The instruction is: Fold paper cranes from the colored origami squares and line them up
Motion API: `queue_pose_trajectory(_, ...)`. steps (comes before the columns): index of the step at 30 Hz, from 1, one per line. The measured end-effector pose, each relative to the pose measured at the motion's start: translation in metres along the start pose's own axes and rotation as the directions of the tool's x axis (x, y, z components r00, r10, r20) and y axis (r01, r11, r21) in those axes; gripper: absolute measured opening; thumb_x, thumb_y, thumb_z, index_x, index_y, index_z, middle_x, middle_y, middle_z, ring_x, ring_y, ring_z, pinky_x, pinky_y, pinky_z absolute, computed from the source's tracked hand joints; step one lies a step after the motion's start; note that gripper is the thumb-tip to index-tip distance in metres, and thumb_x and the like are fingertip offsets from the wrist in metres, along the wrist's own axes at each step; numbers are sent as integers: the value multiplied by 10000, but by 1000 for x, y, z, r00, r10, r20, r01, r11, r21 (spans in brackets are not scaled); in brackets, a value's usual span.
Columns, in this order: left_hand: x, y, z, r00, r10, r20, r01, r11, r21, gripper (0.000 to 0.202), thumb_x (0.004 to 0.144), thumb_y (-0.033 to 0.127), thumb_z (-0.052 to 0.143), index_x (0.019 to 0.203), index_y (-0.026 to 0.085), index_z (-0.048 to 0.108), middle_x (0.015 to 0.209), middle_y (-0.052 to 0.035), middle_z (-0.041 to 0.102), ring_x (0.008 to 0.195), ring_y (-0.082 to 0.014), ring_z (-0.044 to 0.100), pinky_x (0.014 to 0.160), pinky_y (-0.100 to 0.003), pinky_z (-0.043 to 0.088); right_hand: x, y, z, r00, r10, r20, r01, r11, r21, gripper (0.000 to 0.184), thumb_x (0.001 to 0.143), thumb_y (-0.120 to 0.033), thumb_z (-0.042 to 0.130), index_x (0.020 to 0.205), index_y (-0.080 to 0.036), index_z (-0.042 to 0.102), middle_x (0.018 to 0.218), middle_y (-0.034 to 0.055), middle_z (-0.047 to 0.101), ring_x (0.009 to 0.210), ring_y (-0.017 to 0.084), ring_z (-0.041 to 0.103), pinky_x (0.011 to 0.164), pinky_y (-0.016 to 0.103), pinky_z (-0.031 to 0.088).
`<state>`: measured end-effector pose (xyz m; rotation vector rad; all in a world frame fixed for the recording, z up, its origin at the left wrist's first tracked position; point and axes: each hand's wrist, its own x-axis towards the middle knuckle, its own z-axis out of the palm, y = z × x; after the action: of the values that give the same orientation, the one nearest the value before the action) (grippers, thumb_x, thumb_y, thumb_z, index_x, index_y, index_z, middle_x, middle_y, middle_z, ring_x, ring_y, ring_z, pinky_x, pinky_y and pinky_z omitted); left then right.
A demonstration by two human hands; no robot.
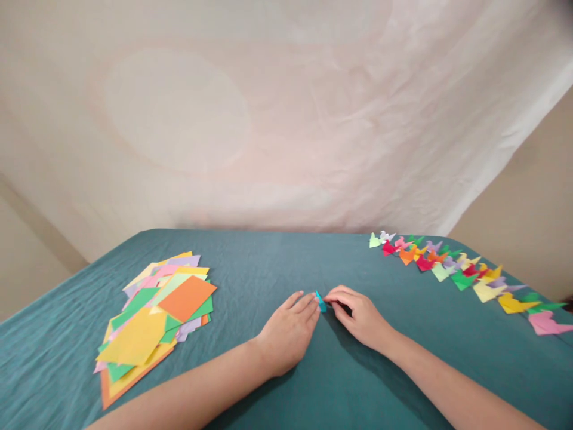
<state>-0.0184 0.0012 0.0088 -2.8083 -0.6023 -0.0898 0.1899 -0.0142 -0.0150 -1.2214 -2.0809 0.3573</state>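
Note:
A small piece of folded blue paper [320,302] stands low over the cloth in the middle, between my two hands. My left hand [290,331] reaches in from the left, palm down, its fingertips closed against the paper's left side; its thumb is hidden underneath. From the right, my right hand [358,313] has thumb and forefinger pinched together at the paper's right edge. Most of the paper is covered by fingers, so its exact shape cannot be made out.
On the left lies a loose pile of coloured paper sheets [188,298]. Several folded paper birds, among them a pink paper bird [547,323], stand in rows along the right edge. A dark green cloth [250,263] covers the table, and a pale curtain [286,119] hangs behind.

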Motion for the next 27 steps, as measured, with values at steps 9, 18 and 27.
queue_pose_trajectory(9, -1, -1, 1, 1000, 7, -8, -7, 1000, -3, 416, 905, 228, 304, 1280, 90, 420, 1378, -111, 385, 1277, -202, 316, 1075, -360, 151, -7, -5, -8, 951, -263, 161, 305, 876, -373, 312, 869, -109, 399, 1030, -208, 647, 948, 78, 634, 890, 169, 561, 782, 309, 473)
queue_pose_trajectory(18, 2, -3, -1, 998, -26, -51, 24, 999, -30, 368, 910, 204, 324, 1245, 127, 455, 1310, -83, 461, 1292, -212, 285, 1079, -364, 150, -7, -9, -4, 953, -201, 226, 287, 836, -468, 255, 908, -176, 415, 1012, -183, 647, 941, 86, 610, 876, 179, 537, 777, 312, 459)
queue_pose_trajectory(27, 5, -2, -1, 995, -63, -73, 62, 998, -18, 303, 906, 213, 382, 1169, 135, 511, 1254, -105, 497, 1303, -228, 265, 1081, -392, 152, -2, -22, -12, 945, -81, 318, 248, 810, -531, 244, 887, -156, 451, 1015, -214, 649, 954, 70, 583, 861, 191, 522, 741, 319, 443)
